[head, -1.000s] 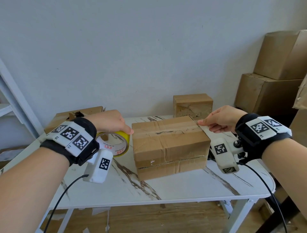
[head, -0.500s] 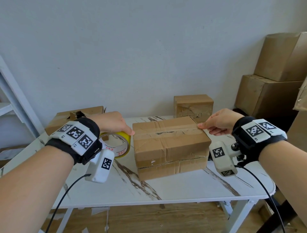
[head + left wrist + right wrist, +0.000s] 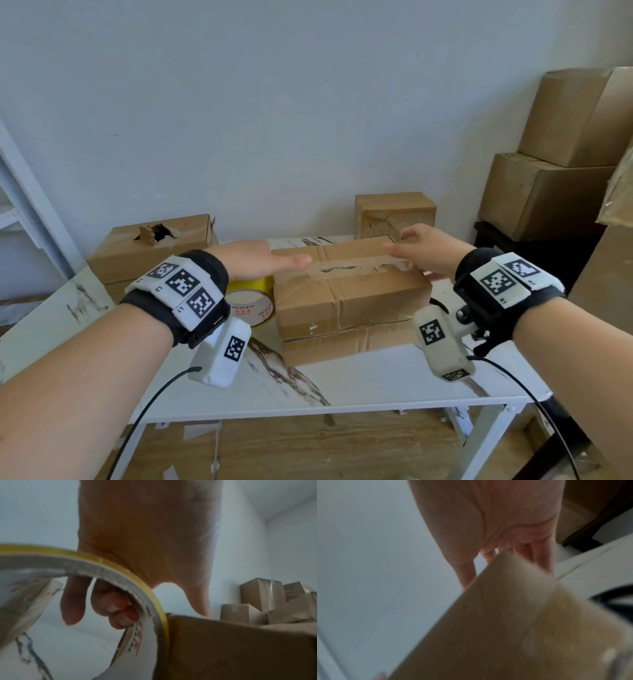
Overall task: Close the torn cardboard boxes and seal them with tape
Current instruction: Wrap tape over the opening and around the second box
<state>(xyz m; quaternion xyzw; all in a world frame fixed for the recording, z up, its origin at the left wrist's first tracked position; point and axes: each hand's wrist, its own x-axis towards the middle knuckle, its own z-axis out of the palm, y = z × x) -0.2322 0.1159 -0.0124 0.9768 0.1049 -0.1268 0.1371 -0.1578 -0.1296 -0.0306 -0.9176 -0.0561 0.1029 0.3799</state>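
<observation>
Both hands are empty, your left hand (image 3: 255, 262) flat-fingered over the left end of the taped cardboard box (image 3: 349, 291) mid-table, your right hand (image 3: 430, 253) loosely spread at its right end, so press the tape strip (image 3: 352, 269) down firmly along the seam.

White marbled table (image 3: 359, 383), 3 cardboard boxes (image 3: 349, 301), tape roll (image 3: 251, 303)

Left hand (image 3: 255, 262) flat, fingers extended rightward; right hand (image 3: 426, 251) apparently open, fingers loosely spread, both forearms raised
</observation>
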